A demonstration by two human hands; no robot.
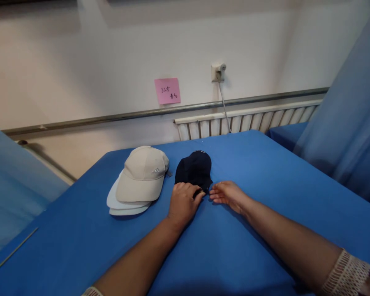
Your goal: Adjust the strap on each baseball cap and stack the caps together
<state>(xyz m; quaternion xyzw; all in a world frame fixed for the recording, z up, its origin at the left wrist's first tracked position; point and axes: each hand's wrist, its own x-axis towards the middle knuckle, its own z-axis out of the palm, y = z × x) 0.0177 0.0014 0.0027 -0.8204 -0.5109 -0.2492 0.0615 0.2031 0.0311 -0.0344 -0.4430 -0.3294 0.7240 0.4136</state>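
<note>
A dark navy cap (193, 167) lies on the blue-covered table with its rounded crown toward the wall. My left hand (185, 201) grips the near edge of this cap, thumb and fingers pinched round it. Just off the cap's near right edge is my right hand (226, 194), fingers stretched out and slightly apart, with nothing in it. To the left sits a beige baseball cap (143, 174) with a small logo, stacked over pale caps whose light blue brims (114, 195) stick out beneath.
The blue table cover (265, 213) stretches toward a wall with a metal rail (117, 119), a white radiator (253, 120) and a socket (217, 73) with a plugged-in cord. A pink note (167, 91) is stuck on the wall. Blue curtains (342, 123) hang at both sides.
</note>
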